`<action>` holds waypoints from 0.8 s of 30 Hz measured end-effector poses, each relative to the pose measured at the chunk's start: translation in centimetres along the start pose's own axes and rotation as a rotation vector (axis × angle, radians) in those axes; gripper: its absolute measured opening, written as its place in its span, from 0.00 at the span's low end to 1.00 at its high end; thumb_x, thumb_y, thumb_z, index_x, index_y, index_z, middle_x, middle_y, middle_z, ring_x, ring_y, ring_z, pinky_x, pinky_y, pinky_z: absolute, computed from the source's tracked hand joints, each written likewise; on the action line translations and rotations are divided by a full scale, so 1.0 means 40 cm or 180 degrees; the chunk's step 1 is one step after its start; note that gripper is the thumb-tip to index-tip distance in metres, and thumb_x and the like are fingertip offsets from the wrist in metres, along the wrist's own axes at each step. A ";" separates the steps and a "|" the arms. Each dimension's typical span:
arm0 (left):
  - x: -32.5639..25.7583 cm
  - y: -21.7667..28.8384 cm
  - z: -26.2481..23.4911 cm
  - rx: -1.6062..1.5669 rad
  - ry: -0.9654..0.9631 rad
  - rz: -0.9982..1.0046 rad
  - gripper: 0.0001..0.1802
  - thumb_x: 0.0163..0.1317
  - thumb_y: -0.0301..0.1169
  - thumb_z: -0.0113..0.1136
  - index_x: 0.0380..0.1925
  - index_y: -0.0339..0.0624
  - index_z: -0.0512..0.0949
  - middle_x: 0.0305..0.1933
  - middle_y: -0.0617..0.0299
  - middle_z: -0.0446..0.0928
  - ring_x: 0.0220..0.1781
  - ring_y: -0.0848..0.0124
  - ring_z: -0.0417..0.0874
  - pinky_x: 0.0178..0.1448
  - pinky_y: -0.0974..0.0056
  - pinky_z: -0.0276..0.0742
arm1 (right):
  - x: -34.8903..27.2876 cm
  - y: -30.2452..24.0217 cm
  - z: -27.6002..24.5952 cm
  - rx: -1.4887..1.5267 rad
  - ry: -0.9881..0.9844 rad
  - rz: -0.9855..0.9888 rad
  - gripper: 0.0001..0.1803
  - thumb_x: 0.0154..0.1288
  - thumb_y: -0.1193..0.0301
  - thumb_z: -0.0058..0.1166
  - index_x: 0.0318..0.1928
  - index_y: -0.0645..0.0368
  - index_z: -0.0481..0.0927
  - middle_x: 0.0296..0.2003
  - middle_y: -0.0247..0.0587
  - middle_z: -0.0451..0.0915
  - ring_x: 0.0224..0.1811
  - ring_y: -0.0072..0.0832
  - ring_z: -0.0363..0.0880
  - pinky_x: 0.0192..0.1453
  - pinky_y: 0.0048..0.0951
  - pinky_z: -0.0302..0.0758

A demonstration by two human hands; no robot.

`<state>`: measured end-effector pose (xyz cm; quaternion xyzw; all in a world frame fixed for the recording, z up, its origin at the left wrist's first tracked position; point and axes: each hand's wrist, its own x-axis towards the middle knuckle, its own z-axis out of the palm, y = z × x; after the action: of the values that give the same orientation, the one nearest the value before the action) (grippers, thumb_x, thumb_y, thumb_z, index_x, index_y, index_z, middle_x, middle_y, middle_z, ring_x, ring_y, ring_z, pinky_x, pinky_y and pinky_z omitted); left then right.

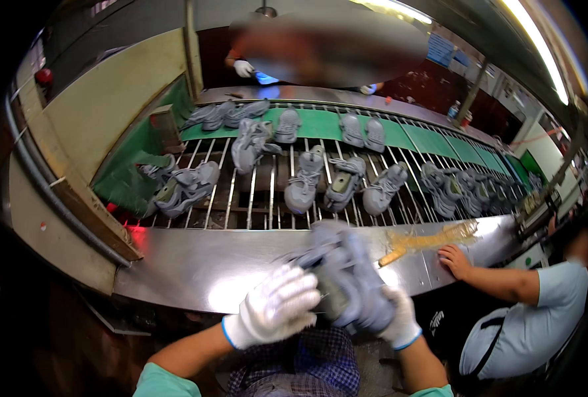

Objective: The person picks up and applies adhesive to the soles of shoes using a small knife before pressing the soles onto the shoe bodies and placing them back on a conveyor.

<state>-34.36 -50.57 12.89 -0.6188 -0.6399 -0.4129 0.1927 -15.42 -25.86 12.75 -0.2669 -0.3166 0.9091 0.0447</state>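
Over the near metal ledge, my right hand [402, 319], in a white knit glove, is closed around the end of a grey sneaker [363, 288] with laces. The shoe is smeared by motion, and a second grey shoe seems pressed against it; I cannot tell for sure. An olive patch shows on its left side. My left hand [277, 306], gloved the same way, is close to the shoe's left side with fingers stretched out. Whether its fingertips touch the shoe is unclear.
Beyond the metal ledge [175, 258] runs a roller rack [251, 198] with several grey sneakers [305, 182] and a green belt [323, 126]. A yellow-handled brush [393, 257] lies by taped plastic. At right, a co-worker's bare hand [454, 261] rests on the ledge; another person's gloved hand [244, 68] is across.
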 end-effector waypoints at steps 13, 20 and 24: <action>-0.138 -0.517 -0.199 0.1260 0.0046 -0.1864 0.33 0.60 0.34 0.75 0.64 0.36 0.78 0.65 0.47 0.80 0.66 0.48 0.82 0.72 0.51 0.79 | 0.536 -0.832 -0.463 -0.3013 0.2771 -0.2771 0.44 0.72 0.50 0.61 0.78 0.65 0.68 0.74 0.53 0.74 0.73 0.44 0.75 0.73 0.40 0.72; 0.130 -0.952 -0.259 0.2286 -0.0499 -0.1582 0.37 0.60 0.36 0.72 0.70 0.42 0.72 0.71 0.50 0.75 0.74 0.50 0.74 0.76 0.48 0.72 | 0.883 -0.578 0.237 -0.6127 0.1507 -0.3290 0.39 0.68 0.58 0.64 0.76 0.56 0.68 0.69 0.59 0.76 0.69 0.55 0.78 0.72 0.46 0.76; 0.203 -1.221 -0.225 0.2657 -0.1029 -0.1844 0.38 0.59 0.36 0.72 0.69 0.42 0.71 0.72 0.54 0.73 0.73 0.51 0.73 0.75 0.49 0.73 | 1.125 -0.439 0.461 -0.7182 -0.0109 -0.2602 0.34 0.66 0.60 0.63 0.71 0.57 0.74 0.65 0.57 0.78 0.67 0.55 0.79 0.70 0.49 0.77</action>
<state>-84.47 -47.12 10.12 -0.3432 -0.9160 -0.0589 0.1994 -64.85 -10.82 14.83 -0.0233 -0.9966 0.0413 0.0667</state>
